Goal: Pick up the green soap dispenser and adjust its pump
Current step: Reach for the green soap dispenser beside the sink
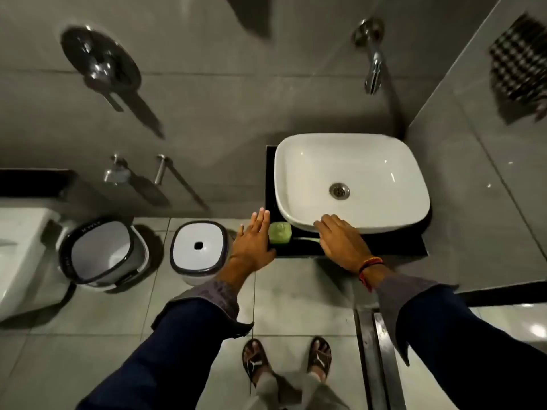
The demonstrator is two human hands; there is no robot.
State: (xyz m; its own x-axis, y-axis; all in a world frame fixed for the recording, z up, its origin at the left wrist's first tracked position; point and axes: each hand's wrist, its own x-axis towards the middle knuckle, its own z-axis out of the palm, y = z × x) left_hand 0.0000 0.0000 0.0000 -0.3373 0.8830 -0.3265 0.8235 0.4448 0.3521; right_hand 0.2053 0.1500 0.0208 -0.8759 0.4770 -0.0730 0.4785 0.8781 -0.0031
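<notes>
The green soap dispenser stands on the black counter, at the front left corner of the white basin, seen from above with its pump on top. My left hand is flat with fingers straight, right beside the dispenser's left side; whether it touches the bottle I cannot tell. My right hand lies palm down over the basin's front rim and the counter, to the right of the dispenser, fingers spread and holding nothing.
A wall tap juts out above the basin. On the floor to the left stand a white lidded bin and an open bucket; a toilet is at far left. My sandalled feet are on the tiles below.
</notes>
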